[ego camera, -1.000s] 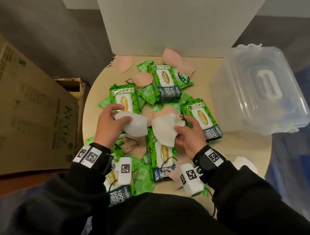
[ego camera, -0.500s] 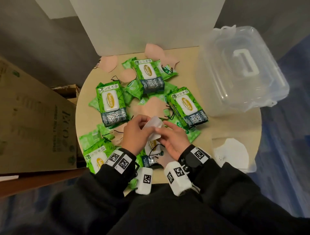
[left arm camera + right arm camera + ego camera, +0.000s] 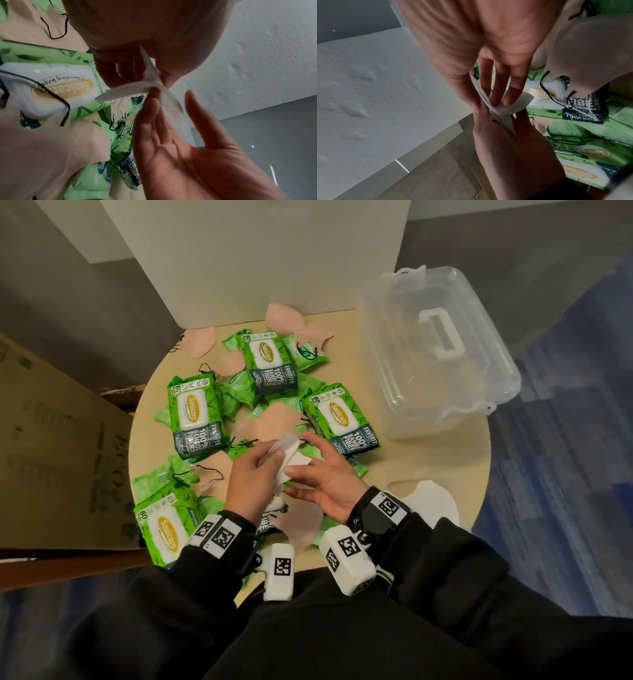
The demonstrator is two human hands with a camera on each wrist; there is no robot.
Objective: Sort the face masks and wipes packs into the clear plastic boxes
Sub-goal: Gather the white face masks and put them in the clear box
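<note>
While white face masks (image 3: 289, 455) are held above the counter (image 3: 431, 455) centre, the left hand (image 3: 251, 482) grip is pinched on them and the right hand (image 3: 325, 477) stays wide, straight fingers (image 3: 511, 86) pressed flat against them. Green wipes packs (image 3: 191, 414) and pink masks (image 3: 270, 419) are scattered around. A clear plastic box (image 3: 435, 350) is seen at 2 o'clock.
</note>
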